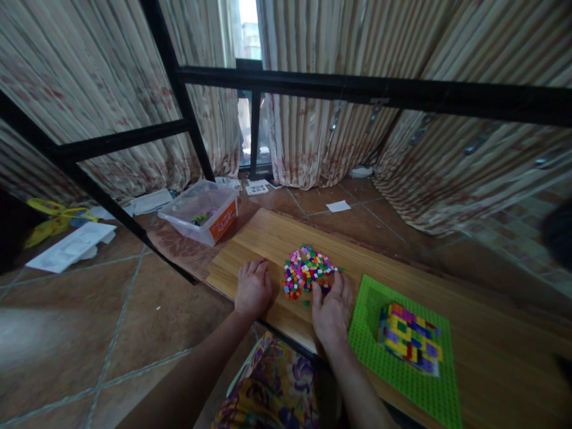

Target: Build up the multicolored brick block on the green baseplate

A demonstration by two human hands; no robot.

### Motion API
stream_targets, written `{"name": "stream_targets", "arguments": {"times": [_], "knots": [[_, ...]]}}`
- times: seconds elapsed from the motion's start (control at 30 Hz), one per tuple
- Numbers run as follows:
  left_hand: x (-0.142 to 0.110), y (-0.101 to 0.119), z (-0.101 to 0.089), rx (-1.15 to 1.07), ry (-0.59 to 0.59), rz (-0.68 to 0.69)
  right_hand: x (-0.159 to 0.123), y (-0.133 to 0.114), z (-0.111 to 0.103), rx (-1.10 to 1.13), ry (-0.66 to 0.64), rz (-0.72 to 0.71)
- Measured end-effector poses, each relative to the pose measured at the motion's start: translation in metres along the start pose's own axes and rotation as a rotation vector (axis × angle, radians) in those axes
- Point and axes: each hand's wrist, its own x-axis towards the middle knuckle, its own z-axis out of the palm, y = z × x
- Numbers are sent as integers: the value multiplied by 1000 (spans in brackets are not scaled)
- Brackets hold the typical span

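Observation:
A loose pile of small colourful bricks [308,268] is spread on the wooden table. To its left, my left hand [254,287] rests on the tabletop, palm down with its fingers lying on the wood and nothing held. My right hand [333,307] is at the pile's near right edge, thumb and fingers apart, touching or just above the bricks; its fingertips partly cover some of them. Right of that hand lies a green studded baseplate [369,304]. On it stands a blocky multicoloured brick build [409,336] in yellow, purple, blue and red.
Beyond the table's left end, a clear plastic box [196,211] with an orange label and a few pieces inside stands on the floor. A black metal frame [313,83] crosses in front of the curtains. White packaging [71,244] and paper [338,206] lie on the tiles.

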Motion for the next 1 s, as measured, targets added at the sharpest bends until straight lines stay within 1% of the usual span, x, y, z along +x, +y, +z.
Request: {"name": "stream_targets", "arguments": {"times": [0.13,0.23,0.33,0.4,0.5,0.6,0.73,1.0], "knots": [[0,1,-1,-3,9,-3,-4,-23,13,95,-34,-14],[0,2,-2,-2,5,-6,0,-30,13,129,-75,-53],[0,3,-2,-12,0,-5,17,-18,3,82,-39,-87],[0,3,-2,-20,4,-11,35,-4,-4,-16,-19,-78],[0,3,-2,-21,11,-20,62,15,-7,-164,-99,-71],[0,2,-1,-14,6,-17,76,24,-3,-208,-158,-83],[-1,1,0,-5,2,-3,74,25,1,-195,-166,-82],[0,2,-1,-9,5,-13,60,25,-11,-103,-201,-114]]}}
